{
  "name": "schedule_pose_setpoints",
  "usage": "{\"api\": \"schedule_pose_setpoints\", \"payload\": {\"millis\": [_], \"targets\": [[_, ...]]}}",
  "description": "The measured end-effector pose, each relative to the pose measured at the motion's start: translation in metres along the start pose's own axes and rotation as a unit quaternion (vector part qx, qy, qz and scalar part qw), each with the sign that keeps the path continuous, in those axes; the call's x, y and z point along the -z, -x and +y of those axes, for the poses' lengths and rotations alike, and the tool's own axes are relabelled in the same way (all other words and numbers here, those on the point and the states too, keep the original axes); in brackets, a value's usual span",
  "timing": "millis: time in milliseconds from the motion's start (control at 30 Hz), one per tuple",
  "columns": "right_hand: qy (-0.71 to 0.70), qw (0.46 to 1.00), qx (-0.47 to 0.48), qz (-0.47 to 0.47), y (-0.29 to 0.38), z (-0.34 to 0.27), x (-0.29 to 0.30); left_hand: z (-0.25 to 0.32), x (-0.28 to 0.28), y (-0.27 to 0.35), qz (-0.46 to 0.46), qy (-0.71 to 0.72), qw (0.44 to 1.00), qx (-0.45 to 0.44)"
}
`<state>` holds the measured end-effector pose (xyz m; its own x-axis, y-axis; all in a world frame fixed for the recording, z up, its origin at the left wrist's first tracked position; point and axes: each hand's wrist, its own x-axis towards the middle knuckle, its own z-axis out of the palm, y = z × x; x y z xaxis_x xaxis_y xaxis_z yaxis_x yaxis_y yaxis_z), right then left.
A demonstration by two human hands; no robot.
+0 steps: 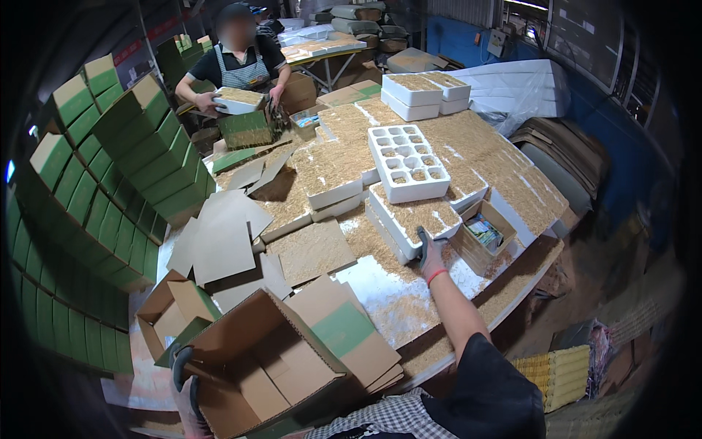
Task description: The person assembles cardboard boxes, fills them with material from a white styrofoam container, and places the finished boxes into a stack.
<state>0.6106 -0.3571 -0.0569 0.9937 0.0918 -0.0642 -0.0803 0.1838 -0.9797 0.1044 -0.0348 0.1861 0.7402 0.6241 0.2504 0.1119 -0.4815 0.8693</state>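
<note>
My left hand (186, 384), in a grey-and-pink work glove, grips the left edge of an open, empty-looking cardboard box (263, 362) that lies tilted close to my body. My right hand (430, 252), gloved alike and with a red band at the wrist, is on the near corner of a white foam tray (411, 217) covered with wood shavings or husks. That tray rests on another foam tray. On its far part sits a foam tray with round-cornered cavities (408, 164), some holding a little of the loose material. Just right of my hand stands a small carton (485, 236) of printed packets.
Stacked green-and-tan boxes (104, 203) rise at the left. Cardboard sheets (225, 236) and a smaller open box (175, 313) lie nearer. Husk-covered foam trays (493, 159) spread across the table. A co-worker (241, 66) opposite holds a foam tray over a green box (247, 130).
</note>
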Motion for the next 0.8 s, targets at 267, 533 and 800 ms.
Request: {"api": "schedule_pose_setpoints", "payload": {"millis": [267, 533, 800], "targets": [[-0.271, 0.902, -0.275, -0.194, 0.117, -0.159, -0.027, 0.003, 0.011, 0.011, 0.033, -0.024, 0.999, 0.001], [-0.089, 0.928, -0.186, -0.31, 0.195, -0.287, -0.057, 0.024, -0.017, -0.052, -0.086, 0.025, 0.996, -0.013], [0.337, 0.822, 0.04, -0.458, 0.223, -0.35, -0.127, -0.01, -0.03, -0.06, 0.0, -0.001, 0.998, -0.062]]}}
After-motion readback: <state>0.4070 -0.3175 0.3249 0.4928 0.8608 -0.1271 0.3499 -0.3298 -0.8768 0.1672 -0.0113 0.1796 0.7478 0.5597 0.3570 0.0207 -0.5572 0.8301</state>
